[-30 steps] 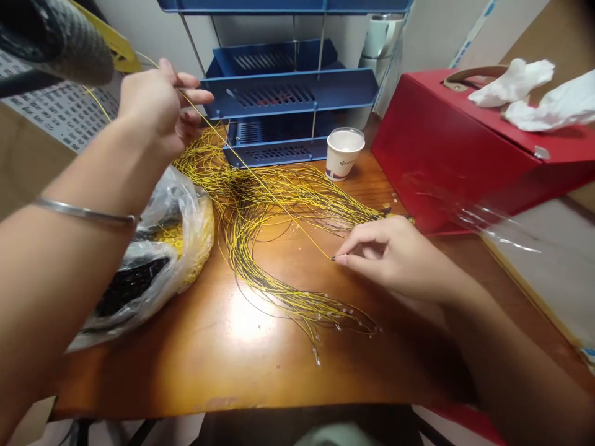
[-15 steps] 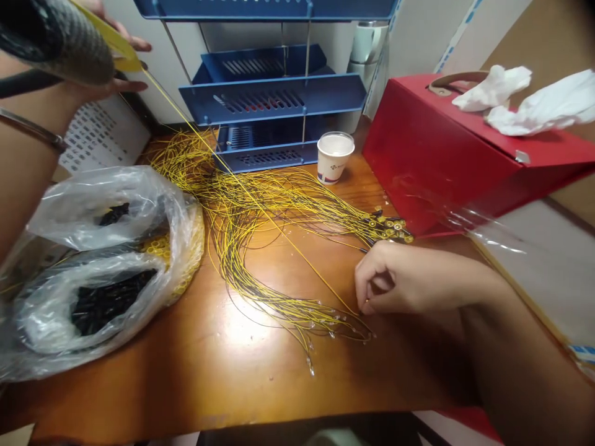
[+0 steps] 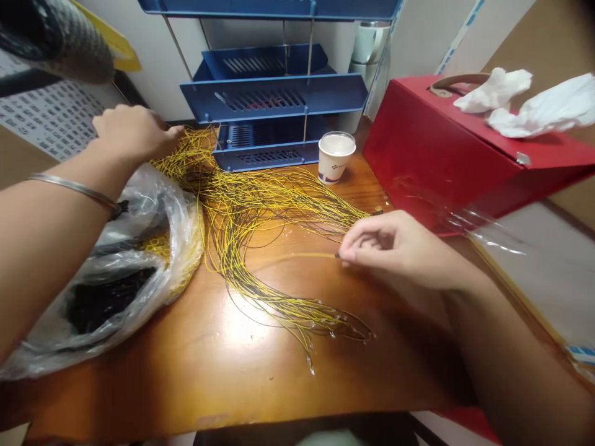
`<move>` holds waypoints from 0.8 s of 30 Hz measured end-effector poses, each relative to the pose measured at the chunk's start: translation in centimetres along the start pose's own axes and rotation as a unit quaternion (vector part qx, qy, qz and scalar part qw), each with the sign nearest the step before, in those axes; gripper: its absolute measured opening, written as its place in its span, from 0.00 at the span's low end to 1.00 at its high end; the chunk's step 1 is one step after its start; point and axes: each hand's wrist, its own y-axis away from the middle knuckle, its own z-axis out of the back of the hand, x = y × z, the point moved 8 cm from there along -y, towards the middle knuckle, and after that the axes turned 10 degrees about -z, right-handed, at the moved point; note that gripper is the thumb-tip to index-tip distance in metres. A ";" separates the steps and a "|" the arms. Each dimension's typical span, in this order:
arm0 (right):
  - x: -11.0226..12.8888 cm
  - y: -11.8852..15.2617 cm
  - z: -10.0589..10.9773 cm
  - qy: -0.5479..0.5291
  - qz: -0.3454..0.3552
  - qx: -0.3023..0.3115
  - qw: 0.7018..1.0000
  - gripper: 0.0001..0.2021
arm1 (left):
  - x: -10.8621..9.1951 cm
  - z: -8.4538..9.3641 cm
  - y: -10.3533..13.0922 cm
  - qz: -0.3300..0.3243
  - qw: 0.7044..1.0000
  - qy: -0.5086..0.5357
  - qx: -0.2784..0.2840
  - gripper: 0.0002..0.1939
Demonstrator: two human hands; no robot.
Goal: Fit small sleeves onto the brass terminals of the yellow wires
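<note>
My right hand (image 3: 385,248), at right of centre, pinches the dark end of a thin yellow wire (image 3: 311,254), which is blurred and trails left above the wooden table. My left hand (image 3: 134,133) is at the upper left, over the far edge of the plastic bag and beside the heap of yellow and black wires (image 3: 242,192); its fingertips are hidden, so any grip does not show. One bundle of wires (image 3: 274,297) curves toward the front and ends in small clear tips. Another bundle runs right, its ends partly behind my right hand.
Clear plastic bags (image 3: 171,210) with black and yellow parts lie at the left. A paper cup (image 3: 335,158) stands before the blue rack (image 3: 274,99). At the right is a red box (image 3: 441,161) with tissues. A dark cylinder (image 3: 83,46) juts in at the upper left.
My left hand has come down from beside the yellow piece to the far wires. My right hand has moved up and left. The wire stretched tight between both hands no longer shows that way.
</note>
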 end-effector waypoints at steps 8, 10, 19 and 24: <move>-0.2 1.8 3.2 0.025 0.068 -0.435 0.897 0.03 | -14.2 0.8 8.3 -0.127 0.989 0.017 0.069 0.26; 0.5 2.5 2.7 0.056 0.114 -0.462 0.878 0.03 | -17.7 -0.8 11.6 -0.177 0.965 0.157 0.110 0.15; 3.5 3.9 -1.6 0.165 0.315 -0.394 0.847 0.03 | -22.5 -4.6 19.5 -0.247 0.856 0.439 0.116 0.19; 4.0 4.0 -2.7 0.173 0.374 -0.357 0.838 0.04 | -21.7 -6.1 20.2 -0.218 0.792 0.556 0.128 0.11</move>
